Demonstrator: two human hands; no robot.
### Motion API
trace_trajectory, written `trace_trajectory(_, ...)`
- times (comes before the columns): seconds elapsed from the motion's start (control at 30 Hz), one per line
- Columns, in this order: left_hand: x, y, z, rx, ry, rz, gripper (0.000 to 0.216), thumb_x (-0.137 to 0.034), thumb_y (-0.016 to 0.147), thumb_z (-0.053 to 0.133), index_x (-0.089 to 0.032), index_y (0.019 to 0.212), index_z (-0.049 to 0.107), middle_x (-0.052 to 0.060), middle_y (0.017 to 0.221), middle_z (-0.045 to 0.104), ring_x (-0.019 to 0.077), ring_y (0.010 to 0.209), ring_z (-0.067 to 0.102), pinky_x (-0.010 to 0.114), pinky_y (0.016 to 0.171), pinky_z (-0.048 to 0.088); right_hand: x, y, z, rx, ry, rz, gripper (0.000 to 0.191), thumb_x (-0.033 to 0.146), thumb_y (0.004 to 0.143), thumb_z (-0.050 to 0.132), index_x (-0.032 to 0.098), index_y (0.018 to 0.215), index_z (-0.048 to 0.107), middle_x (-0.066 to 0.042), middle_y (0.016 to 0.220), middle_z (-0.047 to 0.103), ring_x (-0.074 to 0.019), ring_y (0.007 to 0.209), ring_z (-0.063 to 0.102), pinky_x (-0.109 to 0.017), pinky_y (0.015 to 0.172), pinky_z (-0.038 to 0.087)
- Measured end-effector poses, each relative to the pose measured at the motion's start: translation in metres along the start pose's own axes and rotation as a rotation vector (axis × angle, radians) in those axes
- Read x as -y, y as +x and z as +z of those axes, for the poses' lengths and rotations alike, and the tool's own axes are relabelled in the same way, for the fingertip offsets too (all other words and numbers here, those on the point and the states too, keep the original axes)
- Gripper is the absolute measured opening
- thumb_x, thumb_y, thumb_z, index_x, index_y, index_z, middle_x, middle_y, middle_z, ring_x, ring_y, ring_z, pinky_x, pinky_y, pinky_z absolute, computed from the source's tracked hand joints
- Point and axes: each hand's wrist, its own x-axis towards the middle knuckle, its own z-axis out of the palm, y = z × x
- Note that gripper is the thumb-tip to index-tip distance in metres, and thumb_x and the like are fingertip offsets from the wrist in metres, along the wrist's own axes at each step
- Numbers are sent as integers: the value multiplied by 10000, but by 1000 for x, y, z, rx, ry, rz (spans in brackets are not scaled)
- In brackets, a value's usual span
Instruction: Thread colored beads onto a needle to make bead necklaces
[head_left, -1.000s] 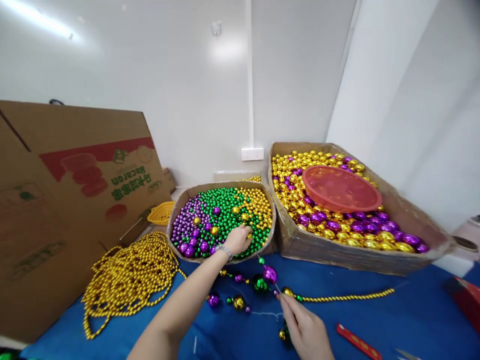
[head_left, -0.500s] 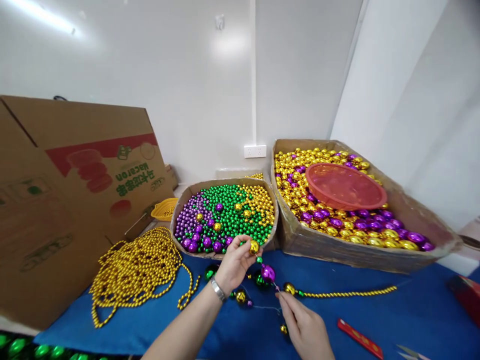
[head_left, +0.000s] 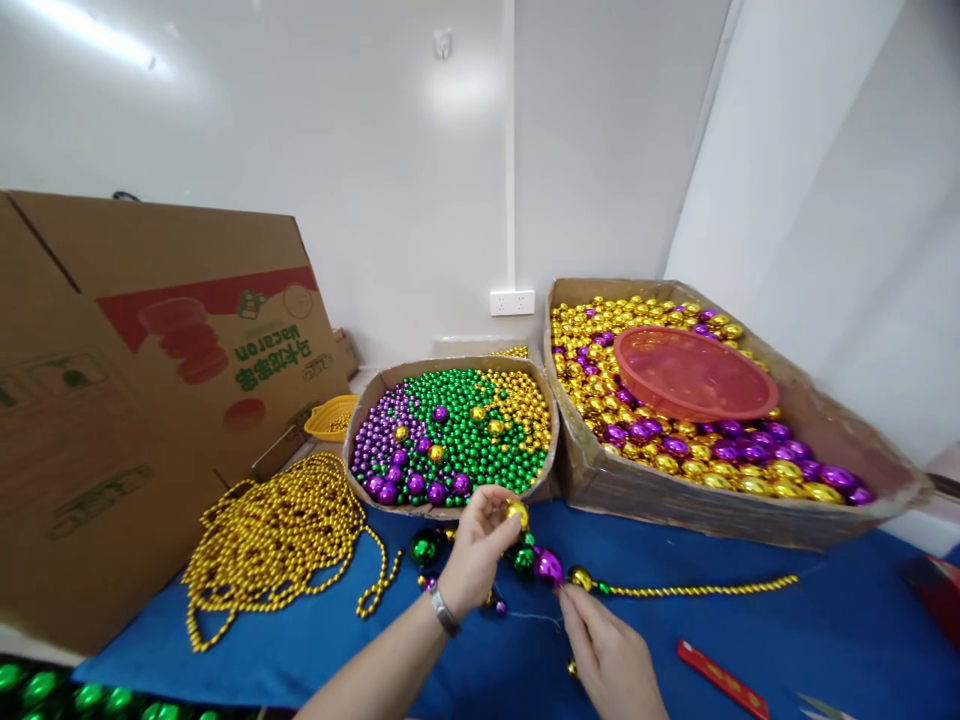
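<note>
My left hand (head_left: 474,550) pinches a gold bead (head_left: 517,513) just in front of the small cardboard box (head_left: 450,510) of purple, green and gold beads. My right hand (head_left: 604,650) pinches a thin thread beside a purple bead (head_left: 548,567) of a part-strung strand. That strand holds green (head_left: 424,547), purple and gold beads and runs right into a gold bead chain (head_left: 697,588) on the blue cloth (head_left: 825,630). The two hands are close together over the strand.
A heap of gold bead chain (head_left: 277,540) lies left on the cloth. A large box (head_left: 720,500) of bigger gold and purple balls holds a red plastic bowl (head_left: 694,372). A printed carton (head_left: 150,380) stands left. A red tool (head_left: 724,680) lies front right.
My left hand left the small box with a gold bead and came down toward the strand. My right hand stayed on the thread, and the purple bead shifted slightly lower.
</note>
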Motion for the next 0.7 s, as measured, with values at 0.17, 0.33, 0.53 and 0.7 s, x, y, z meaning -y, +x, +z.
trace_trajectory(0.17,5,-6,0,-26,-30,-7,435,-296,701,726,-228,1076,516,54,1043,595,148,863,588,229,689,451,7,-4,0,86,253,201,347,390,947,278,216,1115,528,-32,722,670,-161,645,664,-225,601,533)
trace_trajectory(0.33,9,-6,-4,-73,-35,-16,490,-309,658,758,-216,1076,520,73,1043,604,168,894,594,249,720,459,1,-3,-3,39,353,96,319,394,911,364,228,1031,609,-79,905,646,-168,758,653,-238,667,545)
trace_trajectory(0.53,15,-12,-6,-119,-24,13,470,-294,686,739,-212,1083,500,76,1029,603,160,866,601,251,718,460,-6,-9,7,13,486,299,352,480,847,482,212,1016,636,-62,841,671,-151,593,633,-222,561,537)
trace_trajectory(0.7,21,-18,-7,-182,-20,29,490,-281,660,762,-210,1070,504,67,1018,600,156,864,600,255,743,468,-2,-13,19,-88,651,542,482,598,775,523,172,996,570,1,606,619,-156,533,612,-235,517,516)
